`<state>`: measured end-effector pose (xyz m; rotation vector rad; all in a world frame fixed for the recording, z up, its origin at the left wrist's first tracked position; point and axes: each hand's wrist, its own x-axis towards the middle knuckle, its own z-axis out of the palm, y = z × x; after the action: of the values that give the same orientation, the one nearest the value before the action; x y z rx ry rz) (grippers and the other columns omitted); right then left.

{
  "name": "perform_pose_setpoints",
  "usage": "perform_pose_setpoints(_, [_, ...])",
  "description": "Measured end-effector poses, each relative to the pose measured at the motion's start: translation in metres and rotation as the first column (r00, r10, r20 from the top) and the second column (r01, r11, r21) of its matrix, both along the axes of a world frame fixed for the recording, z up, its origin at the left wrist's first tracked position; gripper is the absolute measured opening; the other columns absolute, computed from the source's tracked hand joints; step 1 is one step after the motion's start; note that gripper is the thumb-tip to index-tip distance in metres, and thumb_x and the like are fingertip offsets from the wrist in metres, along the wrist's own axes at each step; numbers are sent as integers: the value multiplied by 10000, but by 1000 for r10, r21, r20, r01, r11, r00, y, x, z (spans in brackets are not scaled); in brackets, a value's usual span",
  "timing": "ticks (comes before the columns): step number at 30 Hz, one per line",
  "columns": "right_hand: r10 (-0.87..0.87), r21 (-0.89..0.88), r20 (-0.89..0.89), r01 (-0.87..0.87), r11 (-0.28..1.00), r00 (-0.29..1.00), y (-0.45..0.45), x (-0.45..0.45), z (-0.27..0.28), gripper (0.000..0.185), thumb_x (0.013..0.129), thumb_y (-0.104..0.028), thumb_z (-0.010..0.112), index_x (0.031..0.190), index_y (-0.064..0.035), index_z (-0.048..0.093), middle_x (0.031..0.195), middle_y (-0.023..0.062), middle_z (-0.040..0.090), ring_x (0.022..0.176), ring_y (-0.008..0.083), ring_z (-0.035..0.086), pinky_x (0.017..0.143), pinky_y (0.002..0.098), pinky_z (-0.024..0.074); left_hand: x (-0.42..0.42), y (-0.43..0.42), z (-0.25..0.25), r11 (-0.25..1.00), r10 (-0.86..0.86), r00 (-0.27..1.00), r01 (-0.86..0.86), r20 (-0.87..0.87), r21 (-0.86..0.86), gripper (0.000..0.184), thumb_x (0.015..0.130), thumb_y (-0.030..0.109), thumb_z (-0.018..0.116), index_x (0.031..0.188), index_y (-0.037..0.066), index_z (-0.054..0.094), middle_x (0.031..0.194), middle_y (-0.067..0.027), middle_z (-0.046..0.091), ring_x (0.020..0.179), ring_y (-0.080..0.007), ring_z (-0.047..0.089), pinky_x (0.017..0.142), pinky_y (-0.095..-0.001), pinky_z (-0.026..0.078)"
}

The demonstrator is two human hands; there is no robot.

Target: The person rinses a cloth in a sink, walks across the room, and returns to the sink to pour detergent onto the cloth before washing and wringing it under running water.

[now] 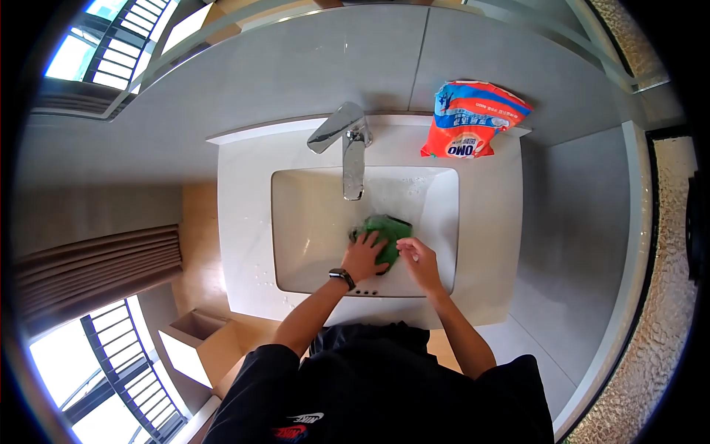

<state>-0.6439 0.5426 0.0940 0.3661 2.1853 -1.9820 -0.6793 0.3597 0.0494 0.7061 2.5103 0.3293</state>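
A green cloth-like piece point(386, 228) with a dark edge lies in the white sink point(303, 229), below the faucet's spout. My left hand point(362, 256) presses on its left side with the fingers spread; a dark watch is on that wrist. At the piece's right edge is my right hand point(421, 266), its fingers curled and drawn together. Whether those fingertips grip the edge or something small, I cannot make out. The underside of the green piece is hidden.
A chrome faucet point(353, 159) reaches over the sink from the back. On the right rear of the white countertop point(488, 222) stands a red and blue OMO detergent bag point(473, 122). Water drops dot the counter's left side. A grey tiled wall point(296, 74) rises behind.
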Motion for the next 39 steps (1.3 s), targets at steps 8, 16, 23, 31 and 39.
perform_pose_setpoints(8, [-20, -47, 50, 23, 999, 999, 5, 10, -4, 161, 858, -34, 535, 1002, 9, 590, 917, 85, 654, 854, 150, 633, 745, 256, 480, -11, -8, -1, 973, -6, 1000, 7, 3, -232, 732, 711, 610, 593, 1309, 209, 463, 1464, -87, 251, 1340, -378, 170, 998, -619, 228])
perform_pose_setpoints(16, [-52, -127, 61, 60, 990, 997, 0, 11, -9, 158, 870, -36, 530, 1006, 24, 580, 915, 93, 647, 875, 150, 624, 779, 260, 472, -13, -21, -12, 996, -10, 998, 4, -68, -90, 455, 697, 193, 669, 1129, 131, 538, 1321, -122, 374, 1229, -386, 332, 904, -534, 418])
perform_pose_setpoints(23, [-45, -161, 92, 59, 985, 995, 4, 11, -5, 173, 885, -49, 535, 1043, 13, 567, 962, 77, 624, 902, 150, 606, 799, 257, 473, -31, -34, -14, 852, 492, 843, -518, 216, 81, 340, 659, 70, 604, 995, 63, 559, 914, -148, 567, 865, -302, 539, 740, -338, 469])
perform_pose_setpoints(31, [-55, 9, -33, 56, 998, 998, -24, -9, 17, 532, 802, -190, 648, 1269, -45, 437, 1245, 130, 494, 1115, 244, 498, 942, 347, 389, -23, -32, 34, 112, 122, 124, -988, 985, 110, 379, 637, 31, 476, 1004, 5, 568, 841, -54, 569, 760, -154, 508, 656, -244, 400])
perform_pose_setpoints(39, [109, 261, -369, -10, 965, 923, -55, -41, 35, 734, 691, -256, 706, 1315, -49, 379, 1151, 105, 562, 1039, 300, 512, 927, 399, 376, -15, -1, 83, -102, -139, 71, -993, 988, 57, 415, 848, 141, 374, 1249, 69, 454, 1074, -51, 556, 988, -179, 545, 868, -321, 439])
